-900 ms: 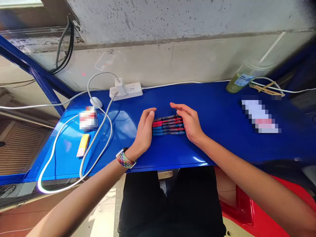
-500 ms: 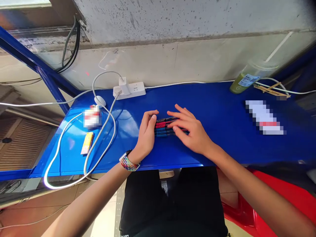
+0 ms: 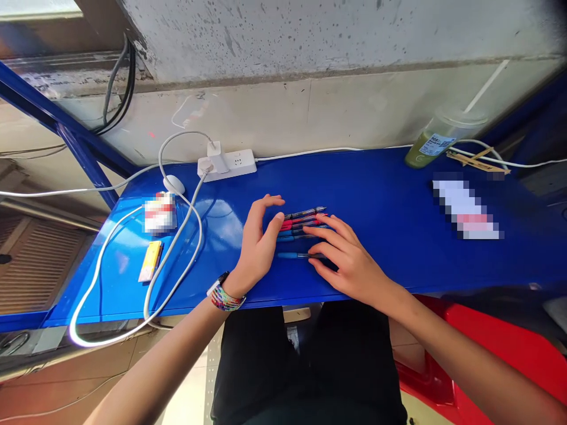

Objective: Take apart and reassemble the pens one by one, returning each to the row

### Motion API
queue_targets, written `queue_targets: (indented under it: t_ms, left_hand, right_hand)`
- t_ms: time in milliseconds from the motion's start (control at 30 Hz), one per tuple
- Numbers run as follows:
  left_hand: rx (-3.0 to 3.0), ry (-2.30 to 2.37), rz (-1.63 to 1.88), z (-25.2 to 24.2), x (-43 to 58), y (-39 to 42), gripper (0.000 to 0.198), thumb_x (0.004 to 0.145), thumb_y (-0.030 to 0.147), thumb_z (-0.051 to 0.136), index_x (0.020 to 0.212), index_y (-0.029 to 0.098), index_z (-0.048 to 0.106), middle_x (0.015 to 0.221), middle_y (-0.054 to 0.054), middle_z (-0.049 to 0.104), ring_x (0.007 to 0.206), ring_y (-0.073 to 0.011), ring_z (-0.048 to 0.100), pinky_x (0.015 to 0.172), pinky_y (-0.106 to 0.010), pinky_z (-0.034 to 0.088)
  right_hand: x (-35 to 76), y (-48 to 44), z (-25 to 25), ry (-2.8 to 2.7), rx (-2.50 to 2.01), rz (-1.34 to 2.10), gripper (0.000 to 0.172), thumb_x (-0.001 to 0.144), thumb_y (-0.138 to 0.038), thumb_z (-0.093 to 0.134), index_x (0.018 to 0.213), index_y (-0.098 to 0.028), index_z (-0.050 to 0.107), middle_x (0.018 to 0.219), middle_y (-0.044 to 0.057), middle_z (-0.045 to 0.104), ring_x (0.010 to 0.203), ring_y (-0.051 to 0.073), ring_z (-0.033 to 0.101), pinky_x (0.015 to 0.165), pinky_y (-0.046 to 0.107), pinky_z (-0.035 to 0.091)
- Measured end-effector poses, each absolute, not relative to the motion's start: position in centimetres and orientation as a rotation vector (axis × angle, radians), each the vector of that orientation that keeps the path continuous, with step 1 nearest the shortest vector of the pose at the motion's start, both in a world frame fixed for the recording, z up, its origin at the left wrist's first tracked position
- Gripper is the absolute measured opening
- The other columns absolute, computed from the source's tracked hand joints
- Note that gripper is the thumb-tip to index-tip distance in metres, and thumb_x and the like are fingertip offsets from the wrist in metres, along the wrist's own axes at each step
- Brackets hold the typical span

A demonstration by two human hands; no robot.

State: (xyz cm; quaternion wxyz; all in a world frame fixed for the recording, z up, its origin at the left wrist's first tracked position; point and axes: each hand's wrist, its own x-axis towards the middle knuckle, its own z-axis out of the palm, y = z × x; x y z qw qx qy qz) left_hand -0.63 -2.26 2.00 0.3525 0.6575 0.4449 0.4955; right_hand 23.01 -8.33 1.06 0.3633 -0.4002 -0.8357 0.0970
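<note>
Several slim pens lie side by side on the blue tabletop (image 3: 381,230) between my hands. At the far side of the group is a black pen (image 3: 305,213), then red pens (image 3: 292,224) and a blue one (image 3: 287,237). Closer to me, a single blue pen (image 3: 289,255) lies apart from the rest. My left hand (image 3: 257,248) is open at the left ends of the pens, thumb and fingers apart. My right hand (image 3: 354,260) spreads its fingers over their right ends, its thumb and a finger at the lone blue pen. Those fingers cover the pens' right tips.
A white power strip (image 3: 245,164) with plugs sits at the back, its white cable (image 3: 198,248) looping across the left side. There too lie a yellow box (image 3: 150,261) and a blurred white packet (image 3: 159,213). A green drink cup (image 3: 425,147) and a blurred phone-like item (image 3: 467,209) are on the right.
One blue pen has come away from the group towards me, and my right hand has moved nearer with it. The left hand stays beside the pens' left ends.
</note>
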Motion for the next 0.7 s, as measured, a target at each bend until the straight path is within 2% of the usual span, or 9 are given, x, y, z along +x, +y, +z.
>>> queue_targets:
  t_ms: [100, 167, 233, 300, 367, 467, 533, 633, 700]
  left_hand:
    - [2.009, 0.952, 1.173, 3.2, -1.2, -1.9, 0.034, 0.12, 0.045, 0.054, 0.131, 0.03, 0.083, 0.127, -0.006, 0.088, 0.129, -0.0293, 0.079, 0.136, -0.055, 0.045]
    - [2.197, 0.876, 1.093, 3.8, -1.5, -1.2, 0.031, 0.118, 0.047, 0.061, 0.122, 0.031, 0.087, 0.118, -0.005, 0.09, 0.113, -0.0285, 0.082, 0.122, -0.053, 0.055]
    - [2.286, 0.914, 1.092, 4.2, -1.6, 0.0, 0.025, 0.114, 0.046, 0.068, 0.115, 0.03, 0.088, 0.107, -0.005, 0.09, 0.095, -0.0257, 0.081, 0.103, -0.047, 0.061]
    - [2.29, 0.94, 1.126, 4.7, -1.5, 1.6, 0.026, 0.112, 0.045, 0.069, 0.104, 0.027, 0.087, 0.101, -0.006, 0.089, 0.092, -0.0249, 0.081, 0.092, -0.042, 0.062]
    - [2.254, 1.009, 1.161, 5.0, -1.4, 3.3, 0.028, 0.111, 0.046, 0.069, 0.102, 0.026, 0.086, 0.102, -0.007, 0.088, 0.094, -0.0252, 0.081, 0.093, -0.041, 0.062]
    - [2.123, 1.083, 1.245, 5.2, -1.0, 6.0, 0.027, 0.11, 0.045, 0.069, 0.104, 0.024, 0.085, 0.102, -0.008, 0.087, 0.096, -0.0242, 0.08, 0.094, -0.04, 0.062]
    - [2.038, 1.087, 1.29, 4.9, -0.8, 7.6, 0.025, 0.109, 0.043, 0.068, 0.105, 0.023, 0.084, 0.105, -0.008, 0.087, 0.097, -0.0234, 0.079, 0.093, -0.038, 0.063]
    - [1.993, 1.085, 1.298, 4.0, -0.5, 9.6, 0.022, 0.107, 0.042, 0.07, 0.107, 0.023, 0.081, 0.11, -0.008, 0.085, 0.098, -0.0227, 0.077, 0.09, -0.036, 0.061]
    - [1.96, 1.113, 1.266, 3.2, -0.4, 10.3, 0.023, 0.108, 0.043, 0.067, 0.105, 0.023, 0.079, 0.103, -0.007, 0.083, 0.093, -0.0217, 0.075, 0.087, -0.035, 0.059]
  right_hand:
    - [23.1, -7.4, 1.8, -2.028, -1.029, 0.318, 0.014, 0.11, -0.022, 0.073, 0.115, -0.032, 0.082, 0.121, 0.007, 0.089, 0.126, 0.034, 0.08, 0.114, 0.06, 0.065]
    - [23.3, -6.2, 2.4, -1.901, -1.06, 0.353, 0.012, 0.112, -0.026, 0.073, 0.116, -0.031, 0.083, 0.109, 0.006, 0.088, 0.102, 0.029, 0.081, 0.094, 0.05, 0.067]
    - [23.4, -4.7, 2.9, -1.803, -1.099, 0.366, 0.009, 0.11, -0.029, 0.076, 0.113, -0.03, 0.084, 0.105, 0.005, 0.087, 0.094, 0.027, 0.079, 0.089, 0.046, 0.064]
    - [23.5, -2.8, 3.3, -1.808, -1.141, 0.379, 0.009, 0.108, -0.034, 0.078, 0.106, -0.03, 0.086, 0.101, 0.004, 0.087, 0.092, 0.027, 0.075, 0.089, 0.047, 0.061]
    - [23.5, -0.6, 3.6, -1.733, -1.164, 0.48, 0.011, 0.105, -0.033, 0.076, 0.104, -0.03, 0.087, 0.102, 0.004, 0.087, 0.091, 0.027, 0.076, 0.089, 0.046, 0.06]
    - [23.5, 3.1, 4.2, -1.479, -1.106, 0.836, 0.016, 0.099, -0.038, 0.078, 0.107, -0.027, 0.087, 0.091, 0.004, 0.084, 0.084, 0.024, 0.076, 0.076, 0.039, 0.06]
    - [23.5, 5.5, 4.5, -1.337, -1.06, 0.991, 0.016, 0.093, -0.039, 0.082, 0.098, -0.025, 0.086, 0.086, 0.005, 0.083, 0.075, 0.021, 0.073, 0.066, 0.035, 0.057]
    - [23.7, 8.0, 4.5, -1.253, -1.03, 1.051, 0.016, 0.084, -0.037, 0.089, 0.093, -0.024, 0.085, 0.087, 0.005, 0.083, 0.071, 0.018, 0.071, 0.061, 0.031, 0.055]
    - [23.9, 8.7, 4.1, -1.227, -1.021, 1.095, 0.022, 0.08, -0.04, 0.094, 0.093, -0.024, 0.085, 0.085, 0.005, 0.084, 0.069, 0.017, 0.07, 0.06, 0.03, 0.056]
